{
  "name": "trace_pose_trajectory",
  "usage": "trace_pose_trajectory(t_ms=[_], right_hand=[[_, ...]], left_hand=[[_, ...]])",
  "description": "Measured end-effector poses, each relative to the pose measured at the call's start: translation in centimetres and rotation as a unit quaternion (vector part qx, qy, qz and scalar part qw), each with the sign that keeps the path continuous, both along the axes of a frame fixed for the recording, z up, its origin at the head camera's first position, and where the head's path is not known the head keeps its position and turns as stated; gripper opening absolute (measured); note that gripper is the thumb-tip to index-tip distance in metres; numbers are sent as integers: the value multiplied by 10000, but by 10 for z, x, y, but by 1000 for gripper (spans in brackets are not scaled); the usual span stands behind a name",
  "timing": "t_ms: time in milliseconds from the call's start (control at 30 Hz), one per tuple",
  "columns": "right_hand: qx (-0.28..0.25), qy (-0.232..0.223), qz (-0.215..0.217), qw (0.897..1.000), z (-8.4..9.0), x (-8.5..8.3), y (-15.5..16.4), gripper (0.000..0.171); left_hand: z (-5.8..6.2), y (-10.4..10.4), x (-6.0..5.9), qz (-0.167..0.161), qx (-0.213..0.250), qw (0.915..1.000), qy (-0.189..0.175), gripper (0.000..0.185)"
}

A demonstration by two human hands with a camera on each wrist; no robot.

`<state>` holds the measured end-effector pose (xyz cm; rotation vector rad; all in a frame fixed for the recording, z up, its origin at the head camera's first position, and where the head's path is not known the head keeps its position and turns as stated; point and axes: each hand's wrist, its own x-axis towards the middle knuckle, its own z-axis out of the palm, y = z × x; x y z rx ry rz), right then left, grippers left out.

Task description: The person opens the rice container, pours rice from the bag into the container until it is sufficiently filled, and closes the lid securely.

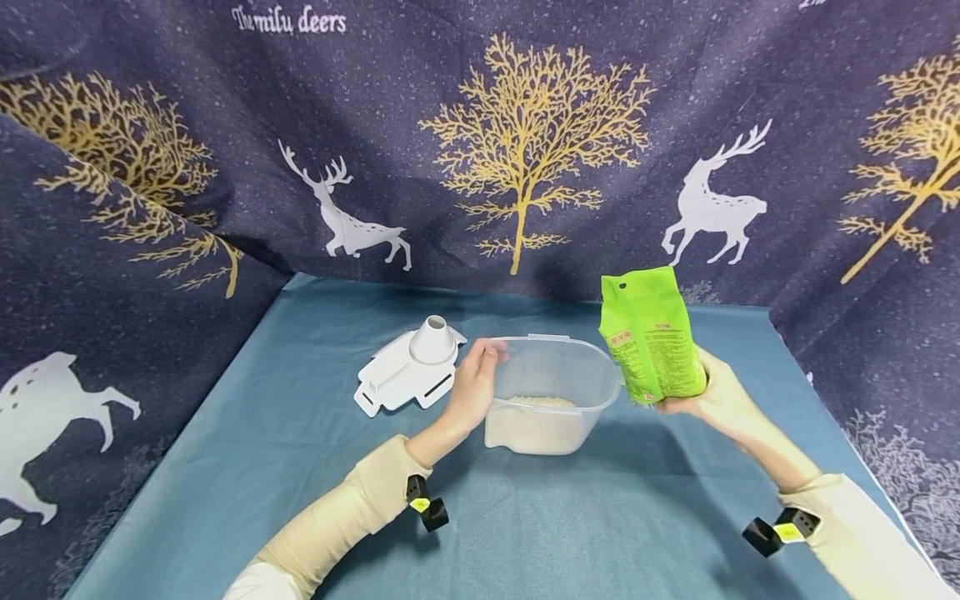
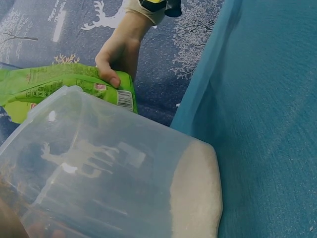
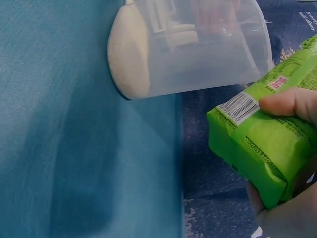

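A clear plastic container (image 1: pixel 558 367) stands on the blue cloth, its lower part filled with pale, rice-like grains (image 2: pixel 198 193). My left hand (image 1: pixel 474 385) grips the container's left rim; some of its fingers are blurred or seen only through the wall. Just beyond the right rim, my right hand (image 1: pixel 708 392) holds a bright green printed bag (image 1: pixel 651 333) by its lower end, off the table. In the right wrist view the thumb lies near the bag's barcode and other fingers are under its bottom. The bag's mouth is hard to make out, and no grains are seen falling.
Left of the container lies a white plastic lid (image 1: pixel 401 375) with a white cone-shaped spout piece (image 1: pixel 433 340) on it. A blue cloth (image 1: pixel 525 525) covers the table. Behind hangs a dark curtain (image 1: pixel 420 75) printed with deer and trees.
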<state>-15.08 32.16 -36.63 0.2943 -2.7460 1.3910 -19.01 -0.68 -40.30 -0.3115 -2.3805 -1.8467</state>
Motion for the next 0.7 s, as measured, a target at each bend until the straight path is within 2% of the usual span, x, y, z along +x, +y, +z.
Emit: trace_pose_trajectory(t_ms=[200,400,700], right_hand=[[478,134,-65,9987,9,-1,0,76],[832,66,-127,9964,16,-2,0,88],[1078,-65,-104,9941,24,-3,-2,78]], left_hand=[[0,0,1,28,-1,10000,9,32],[0,0,1,13,26,10000,20,32],[0,0,1,27,28,10000,-3,32]])
